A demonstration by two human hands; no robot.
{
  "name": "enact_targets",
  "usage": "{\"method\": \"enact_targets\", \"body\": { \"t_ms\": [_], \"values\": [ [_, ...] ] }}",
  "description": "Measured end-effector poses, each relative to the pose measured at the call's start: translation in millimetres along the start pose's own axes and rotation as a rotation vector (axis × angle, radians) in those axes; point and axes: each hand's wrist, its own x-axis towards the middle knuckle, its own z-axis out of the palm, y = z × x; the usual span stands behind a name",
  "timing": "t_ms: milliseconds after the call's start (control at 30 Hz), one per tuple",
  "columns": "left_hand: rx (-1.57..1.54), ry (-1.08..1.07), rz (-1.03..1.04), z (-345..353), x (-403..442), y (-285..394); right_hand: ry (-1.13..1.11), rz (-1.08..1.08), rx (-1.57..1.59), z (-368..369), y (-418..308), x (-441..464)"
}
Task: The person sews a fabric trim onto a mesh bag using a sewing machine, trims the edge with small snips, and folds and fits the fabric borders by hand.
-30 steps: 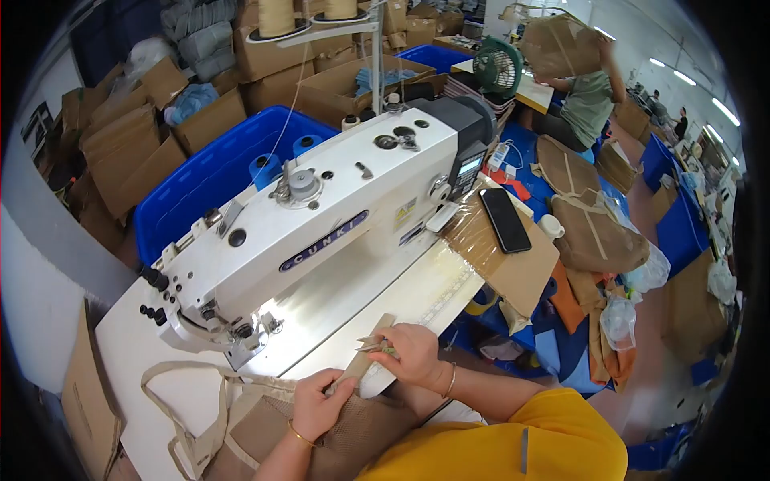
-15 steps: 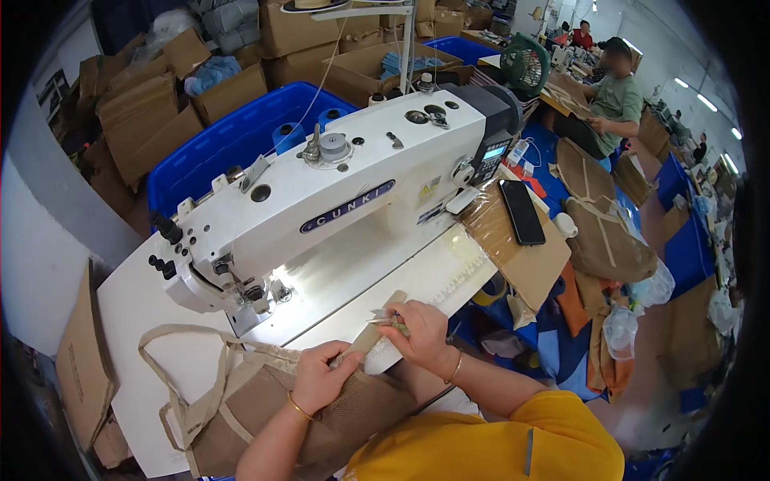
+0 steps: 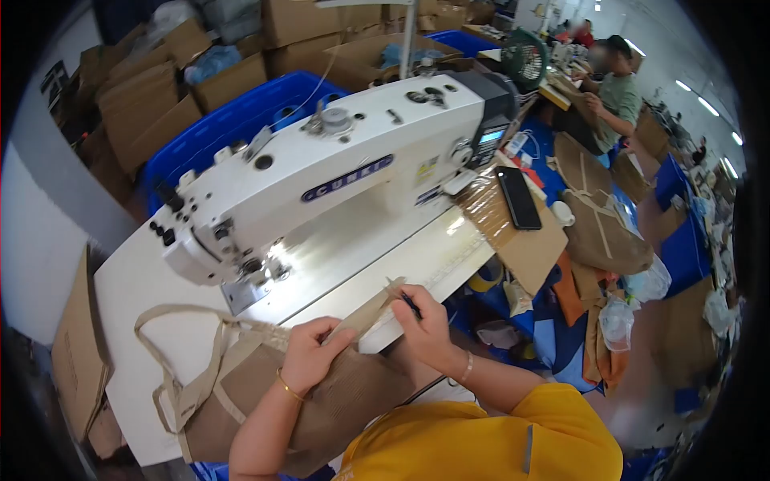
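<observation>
My left hand (image 3: pixel 313 357) is closed on the edge of a brown mesh bag (image 3: pixel 345 409), thumb on top. From its fingers a tan fabric strap (image 3: pixel 365 317) runs up and to the right. My right hand (image 3: pixel 425 325) is closed around small thread snips (image 3: pixel 410 304), whose blades point toward the far end of the strap. Blur hides whether the blades touch the fabric. The bag's looped handle (image 3: pixel 148 321) lies on the white table, left of my left hand.
A white sewing machine (image 3: pixel 321 184) stands just beyond my hands on the white table (image 3: pixel 132 385). A black phone (image 3: pixel 519 198) lies on cardboard at the right. Blue bins and boxes fill the back. A person (image 3: pixel 619 96) sits at the far right, handling brown fabric.
My right hand and the snips have risen a little along the strap toward its far end. The left hand keeps its grip. The view has shifted slightly; the far person's hand has risen.
</observation>
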Motion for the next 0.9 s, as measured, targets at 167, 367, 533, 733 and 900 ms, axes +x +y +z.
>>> {"method": "enact_targets", "body": {
  "t_ms": [167, 367, 533, 733, 900],
  "values": [
    [-0.162, -0.017, -0.035, -3.9, -5.1, 1.6, -0.429, 0.537, 0.33, -17.0, -25.1, -23.1],
    [-0.299, -0.033, -0.022, -4.4, -6.3, 4.0, -0.552, 0.725, 0.506, -12.5, -30.5, -24.7],
    [-0.229, -0.083, -0.018, -8.8, -6.3, 2.7, -0.569, 0.653, 0.381, -9.4, -28.7, -25.5],
    [-0.252, -0.086, -0.025, -4.1, -5.4, 3.4, -0.502, 0.521, 0.292, 0.5, -25.0, -23.7],
    [-0.091, -0.028, -0.057, -4.6, -10.1, 1.4, -0.442, 0.524, 0.288, 8.3, -30.5, -25.3]
  ]
}}
